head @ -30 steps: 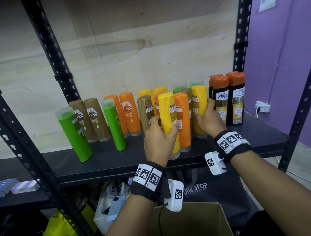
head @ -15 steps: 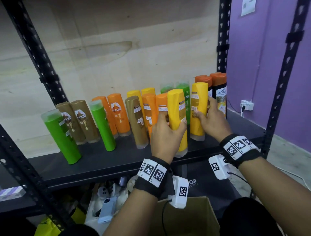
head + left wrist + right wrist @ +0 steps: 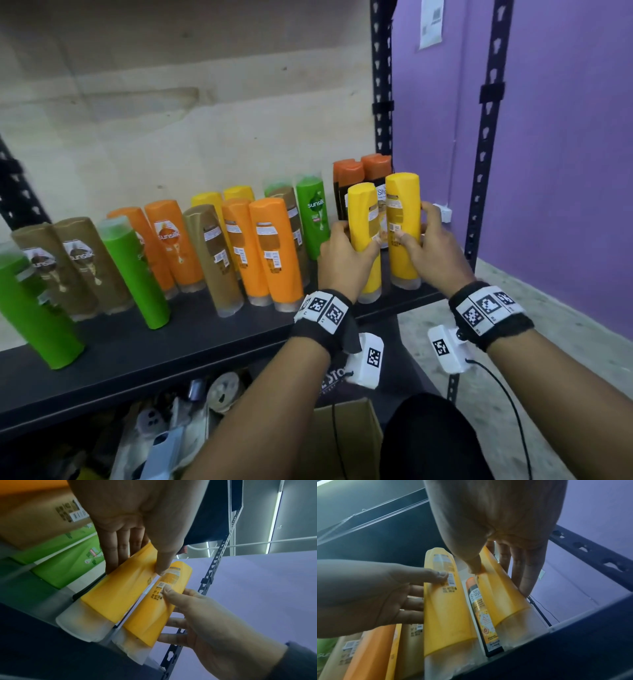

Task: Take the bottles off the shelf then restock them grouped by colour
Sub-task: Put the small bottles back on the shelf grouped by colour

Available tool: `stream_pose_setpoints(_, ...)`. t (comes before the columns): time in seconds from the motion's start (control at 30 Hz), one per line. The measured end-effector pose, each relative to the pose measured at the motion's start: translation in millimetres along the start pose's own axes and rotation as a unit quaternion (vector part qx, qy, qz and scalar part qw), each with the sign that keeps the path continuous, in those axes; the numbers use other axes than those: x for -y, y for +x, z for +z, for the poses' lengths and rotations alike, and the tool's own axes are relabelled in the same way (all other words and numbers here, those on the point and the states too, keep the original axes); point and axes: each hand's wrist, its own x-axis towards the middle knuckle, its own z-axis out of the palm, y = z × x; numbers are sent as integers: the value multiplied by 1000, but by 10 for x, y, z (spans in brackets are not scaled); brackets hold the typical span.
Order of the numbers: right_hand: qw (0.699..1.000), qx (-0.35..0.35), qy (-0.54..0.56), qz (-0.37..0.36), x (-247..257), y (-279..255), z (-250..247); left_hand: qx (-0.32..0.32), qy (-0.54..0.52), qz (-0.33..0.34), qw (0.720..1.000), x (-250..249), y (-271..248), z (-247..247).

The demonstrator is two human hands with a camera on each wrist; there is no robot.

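Observation:
Two yellow bottles stand cap-down at the right end of the black shelf (image 3: 191, 339). My left hand (image 3: 342, 253) grips the left yellow bottle (image 3: 363, 219) (image 3: 120, 592) (image 3: 443, 615), thumb on its label side and fingers behind. My right hand (image 3: 431, 250) grips the right yellow bottle (image 3: 403, 212) (image 3: 163, 607) (image 3: 501, 599) the same way. Behind them stand dark bottles with orange caps (image 3: 352, 171) (image 3: 481, 615). Orange (image 3: 274, 250), brown (image 3: 212, 253), green (image 3: 313, 212) and further yellow bottles (image 3: 209, 198) fill the shelf to the left.
Black perforated uprights (image 3: 486, 137) frame the shelf; a purple wall (image 3: 565, 171) lies to the right. Below the shelf sit an open cardboard box (image 3: 342, 442) and a clutter of small items (image 3: 178, 428). A cable (image 3: 507, 394) hangs from my right wrist camera.
Both hands have carried their yellow bottles rightward along the shelf; they now stand in front of the orange-capped dark bottles. The view has swung to the right.

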Motion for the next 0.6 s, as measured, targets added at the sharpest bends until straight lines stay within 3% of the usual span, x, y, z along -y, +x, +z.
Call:
stream_pose_setpoints(0.27,1000,-8,-8,-3,-326,214,41,30,28,-7,999,40,296,334)
stream_pose_setpoints(0.6,997,-17,-54,50,-473,501,80,46,53,-12,997,90,612,598)
